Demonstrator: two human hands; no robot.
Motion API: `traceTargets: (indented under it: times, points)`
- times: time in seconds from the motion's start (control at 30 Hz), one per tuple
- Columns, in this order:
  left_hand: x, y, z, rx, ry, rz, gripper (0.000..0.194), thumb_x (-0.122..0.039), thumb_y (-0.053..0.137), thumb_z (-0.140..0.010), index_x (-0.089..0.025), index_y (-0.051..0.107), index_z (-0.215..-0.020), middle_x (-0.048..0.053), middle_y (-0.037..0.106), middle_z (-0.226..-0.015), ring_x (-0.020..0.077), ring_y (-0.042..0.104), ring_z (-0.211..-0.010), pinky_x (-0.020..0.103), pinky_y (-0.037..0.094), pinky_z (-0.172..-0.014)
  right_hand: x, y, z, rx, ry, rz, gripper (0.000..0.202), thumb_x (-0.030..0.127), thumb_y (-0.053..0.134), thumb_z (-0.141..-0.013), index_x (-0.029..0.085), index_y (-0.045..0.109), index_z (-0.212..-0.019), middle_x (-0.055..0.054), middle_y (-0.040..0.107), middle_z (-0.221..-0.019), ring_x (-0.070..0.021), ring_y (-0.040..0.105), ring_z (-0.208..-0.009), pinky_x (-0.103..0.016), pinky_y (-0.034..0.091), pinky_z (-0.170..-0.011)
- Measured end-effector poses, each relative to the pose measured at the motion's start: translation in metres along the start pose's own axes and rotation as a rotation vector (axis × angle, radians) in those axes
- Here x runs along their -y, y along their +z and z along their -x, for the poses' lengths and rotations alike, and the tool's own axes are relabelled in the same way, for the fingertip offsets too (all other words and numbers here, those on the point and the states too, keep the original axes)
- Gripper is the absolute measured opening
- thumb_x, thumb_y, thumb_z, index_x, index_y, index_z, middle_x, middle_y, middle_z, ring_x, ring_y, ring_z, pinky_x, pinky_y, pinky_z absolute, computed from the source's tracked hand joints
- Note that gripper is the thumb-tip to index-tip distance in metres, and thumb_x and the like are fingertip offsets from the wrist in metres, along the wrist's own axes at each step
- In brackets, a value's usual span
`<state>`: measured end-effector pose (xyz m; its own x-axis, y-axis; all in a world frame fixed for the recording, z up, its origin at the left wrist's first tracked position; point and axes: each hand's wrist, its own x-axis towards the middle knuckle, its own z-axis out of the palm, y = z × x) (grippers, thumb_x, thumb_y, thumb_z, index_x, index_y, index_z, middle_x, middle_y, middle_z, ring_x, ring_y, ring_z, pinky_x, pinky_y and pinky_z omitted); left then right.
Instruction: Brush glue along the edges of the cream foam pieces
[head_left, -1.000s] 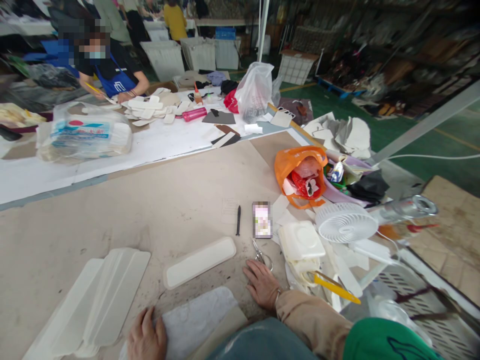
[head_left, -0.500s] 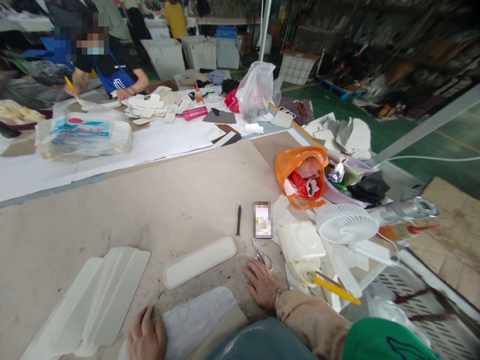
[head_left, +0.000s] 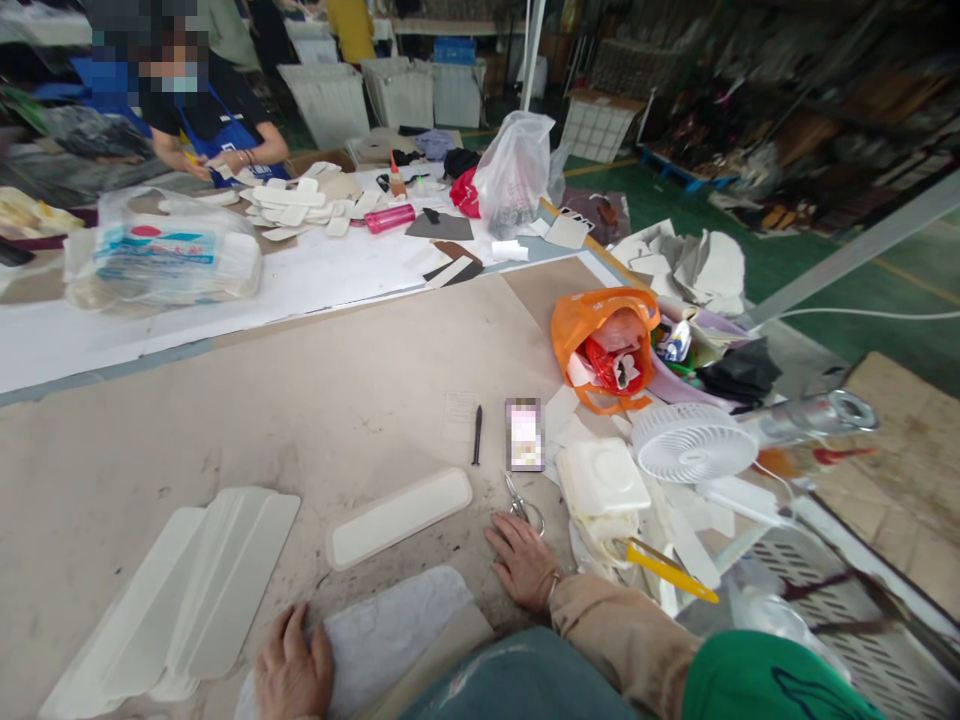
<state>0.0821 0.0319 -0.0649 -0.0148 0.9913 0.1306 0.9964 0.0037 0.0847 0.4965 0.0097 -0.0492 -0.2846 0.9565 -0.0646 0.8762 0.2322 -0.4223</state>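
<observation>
My left hand [head_left: 293,664] lies palm down at the table's front edge, on the left end of a whitish cloth-like sheet [head_left: 397,630]. My right hand [head_left: 523,564] rests flat on the tabletop, fingers spread, just below small metal scissors [head_left: 523,506]. Neither hand holds anything. Between and beyond them lies a long, rounded off-white piece [head_left: 402,518]. Several similar long pieces [head_left: 202,590] are fanned out in a stack to the left. A black pen [head_left: 477,436] and a phone [head_left: 524,436] lie farther back.
On the right are an orange bag [head_left: 604,345], a white fan [head_left: 694,443], a white plastic container [head_left: 604,477] and a yellow-handled tool [head_left: 669,572]. A person [head_left: 217,130] works behind a plastic-wrapped pack [head_left: 165,262] at the back left.
The person at the back left has brought both hands together, and the yellow item there is lower. The view has shifted slightly. My hands stay in place.
</observation>
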Motion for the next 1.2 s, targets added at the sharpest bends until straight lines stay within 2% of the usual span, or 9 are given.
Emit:
traceTargets:
  times: [0.13, 0.53, 0.73, 0.93, 1.1, 1.2]
  points:
    - [-0.0007, -0.0001, 0.0, -0.015, 0.013, -0.005, 0.054, -0.042, 0.028, -0.094, -0.005, 0.057, -0.122, 0.023, 0.056, -0.126, 0.0355, 0.052, -0.12, 0.05, 0.043, -0.101, 0.0003, -0.0012, 0.0, -0.015, -0.006, -0.002, 0.054, 0.032, 0.056, -0.089, 0.016, 0.049, -0.141, -0.015, 0.044, -0.146, -0.0307, 0.034, -0.137, -0.051, 0.032, -0.113]
    - [0.0013, 0.0019, 0.0014, 0.001, -0.012, 0.033, 0.052, -0.044, 0.031, -0.093, -0.01, 0.055, -0.125, 0.02, 0.054, -0.129, 0.0336, 0.05, -0.123, 0.049, 0.041, -0.104, 0.002, -0.0043, -0.0007, -0.001, 0.01, 0.003, 0.053, 0.035, 0.054, -0.091, 0.016, 0.05, -0.14, -0.015, 0.046, -0.145, -0.0303, 0.035, -0.137, -0.05, 0.032, -0.113]
    - [0.0005, 0.0014, 0.0015, 0.013, -0.009, 0.03, 0.053, -0.044, 0.03, -0.094, -0.008, 0.055, -0.124, 0.021, 0.053, -0.13, 0.035, 0.05, -0.123, 0.051, 0.041, -0.104, 0.0015, -0.0019, 0.0, -0.022, 0.001, 0.011, 0.053, 0.034, 0.056, -0.09, 0.016, 0.05, -0.14, -0.015, 0.046, -0.145, -0.0309, 0.036, -0.136, -0.051, 0.033, -0.113]
    - [-0.0012, 0.0001, 0.0012, 0.003, -0.031, 0.07, 0.05, -0.044, 0.033, -0.093, -0.012, 0.054, -0.126, 0.019, 0.053, -0.131, 0.0324, 0.048, -0.126, 0.048, 0.039, -0.107, 0.0009, -0.0023, -0.0002, -0.007, 0.002, 0.009, 0.054, 0.035, 0.055, -0.09, 0.016, 0.049, -0.14, -0.015, 0.045, -0.146, -0.0311, 0.035, -0.137, -0.051, 0.033, -0.113]
    - [-0.0031, -0.002, 0.0004, 0.007, -0.027, 0.052, 0.052, -0.044, 0.032, -0.094, -0.008, 0.055, -0.123, 0.022, 0.054, -0.129, 0.0338, 0.05, -0.124, 0.049, 0.039, -0.106, 0.0012, -0.0042, -0.0003, 0.015, 0.007, 0.003, 0.055, 0.035, 0.054, -0.09, 0.016, 0.048, -0.141, -0.015, 0.044, -0.146, -0.0306, 0.034, -0.137, -0.051, 0.032, -0.113]
    - [-0.0045, -0.0034, -0.0002, 0.016, -0.05, 0.071, 0.05, -0.044, 0.033, -0.093, -0.011, 0.055, -0.124, 0.019, 0.054, -0.129, 0.0328, 0.05, -0.124, 0.048, 0.038, -0.107, 0.0015, -0.005, -0.0001, 0.026, 0.013, -0.001, 0.055, 0.035, 0.054, -0.09, 0.017, 0.048, -0.142, -0.014, 0.044, -0.147, -0.0307, 0.034, -0.137, -0.05, 0.032, -0.114]
